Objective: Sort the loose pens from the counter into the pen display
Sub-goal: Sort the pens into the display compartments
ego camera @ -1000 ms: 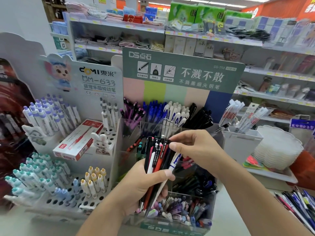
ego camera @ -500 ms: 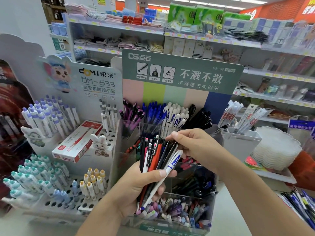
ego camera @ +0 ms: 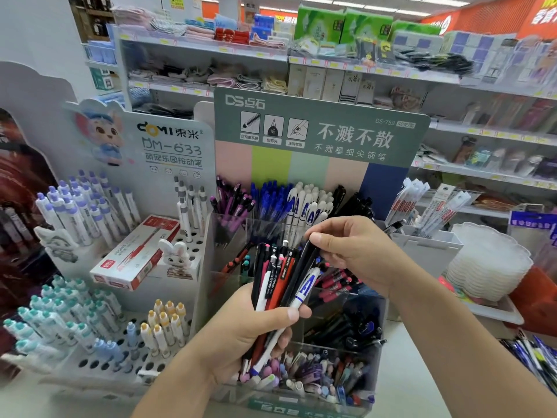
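My left hand point(ego camera: 256, 330) grips a bundle of pens point(ego camera: 280, 282), black, red and white, held upright in front of the clear tiered pen display point(ego camera: 373, 315). My right hand point(ego camera: 352, 251) pinches the top end of a black pen point(ego camera: 304, 267) that still stands in the bundle. A white pen with a blue letter A point(ego camera: 303, 292) lies on the bundle's right side. The display's back row holds purple, blue, white and black pens point(ego camera: 289, 203), and its lower tiers hold mixed pens.
A white peg display point(ego camera: 99, 360) with capped pens and a red-and-white pen box point(ego camera: 135, 251) stands on the left. A white bin with packaged refills point(ego camera: 422, 239) and stacked white trays point(ego camera: 488, 263) sit on the right. Loose pens point(ego camera: 530, 357) lie at the counter's right edge.
My right hand let go of the white A pen, which now rests in the bundle, and moved up onto a black pen's top. The bundle shifted slightly.
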